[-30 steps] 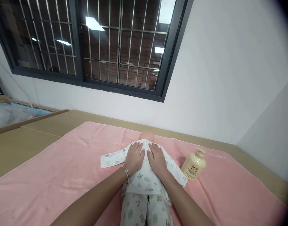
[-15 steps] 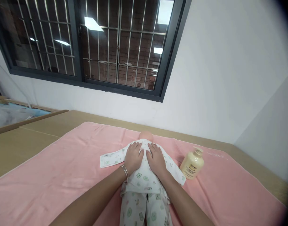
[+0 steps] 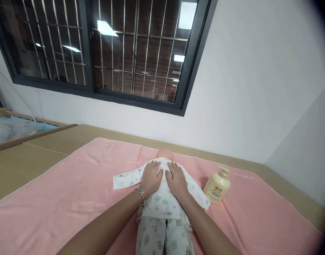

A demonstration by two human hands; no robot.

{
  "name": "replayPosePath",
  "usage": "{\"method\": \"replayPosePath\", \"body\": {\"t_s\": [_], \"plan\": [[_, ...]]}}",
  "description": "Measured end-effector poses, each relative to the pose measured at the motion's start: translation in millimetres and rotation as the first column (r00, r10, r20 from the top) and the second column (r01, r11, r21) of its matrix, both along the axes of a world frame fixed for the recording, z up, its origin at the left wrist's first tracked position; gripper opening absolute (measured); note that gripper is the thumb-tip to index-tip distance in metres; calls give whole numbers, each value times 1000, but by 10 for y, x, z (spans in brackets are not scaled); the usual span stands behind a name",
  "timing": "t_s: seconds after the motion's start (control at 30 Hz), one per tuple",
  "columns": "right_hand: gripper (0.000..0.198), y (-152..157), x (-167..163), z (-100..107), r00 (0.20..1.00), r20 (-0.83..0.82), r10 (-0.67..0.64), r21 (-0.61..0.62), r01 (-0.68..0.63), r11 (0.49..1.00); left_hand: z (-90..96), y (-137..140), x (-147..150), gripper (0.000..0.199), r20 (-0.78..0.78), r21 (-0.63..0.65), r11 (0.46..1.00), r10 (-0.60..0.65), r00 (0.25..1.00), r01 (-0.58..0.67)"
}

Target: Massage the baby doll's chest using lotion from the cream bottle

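Note:
A baby doll [image 3: 165, 154] lies on a pink blanket [image 3: 80, 177], its head toward the wall. It wears a white long-sleeved top [image 3: 159, 205] and matching trousers [image 3: 152, 235], printed with small green figures. My left hand [image 3: 152, 177] rests flat on the upper left of the top, fingers stretched out, a silver bangle at the wrist. On the upper right lies my right hand [image 3: 177, 179], also flat with its fingers extended. The two thumbs are close but apart. Only the rounded top of the doll's head shows; its face cannot be made out.
A cream pump bottle [image 3: 217, 186] stands on the blanket by the doll's right-hand sleeve. Behind the wooden surface [image 3: 45, 150] rises a white wall with a dark-framed barred window [image 3: 136, 99]. At far left is a wooden-edged bin [image 3: 53, 131] with plastic-wrapped items.
The view has shifted very slightly. Both hands stay in the same place on the doll's top.

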State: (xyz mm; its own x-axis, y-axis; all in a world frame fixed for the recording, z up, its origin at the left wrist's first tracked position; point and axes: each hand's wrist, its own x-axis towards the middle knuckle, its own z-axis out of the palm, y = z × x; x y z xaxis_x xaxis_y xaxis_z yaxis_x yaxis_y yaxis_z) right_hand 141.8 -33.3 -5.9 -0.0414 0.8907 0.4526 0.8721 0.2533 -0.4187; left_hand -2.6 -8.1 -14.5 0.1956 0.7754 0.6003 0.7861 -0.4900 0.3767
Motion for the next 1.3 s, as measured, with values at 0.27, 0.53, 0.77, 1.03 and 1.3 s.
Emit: {"method": "replayPosePath", "body": {"t_s": [0.27,0.53,0.77,1.03,1.3], "plan": [[48,-4,3,5,1000,0,-2,3,2,1000,-15,11,-4,38,-2,-1,1000,1,1000,-1],[47,1,4,-8,1000,-7,-4,7,4,1000,-13,6,2,37,7,-10,1000,4,1000,-4],[47,-3,5,-4,1000,-7,-1,0,1,1000,2,-3,0,37,3,-24,1000,3,1000,-3],[48,-6,2,5,1000,-27,4,-10,-4,1000,11,-5,2,39,10,-38,999,-4,1000,4],[48,13,4,-15,1000,-21,10,-3,-10,1000,19,-20,-3,39,24,-60,998,0,1000,1]]}}
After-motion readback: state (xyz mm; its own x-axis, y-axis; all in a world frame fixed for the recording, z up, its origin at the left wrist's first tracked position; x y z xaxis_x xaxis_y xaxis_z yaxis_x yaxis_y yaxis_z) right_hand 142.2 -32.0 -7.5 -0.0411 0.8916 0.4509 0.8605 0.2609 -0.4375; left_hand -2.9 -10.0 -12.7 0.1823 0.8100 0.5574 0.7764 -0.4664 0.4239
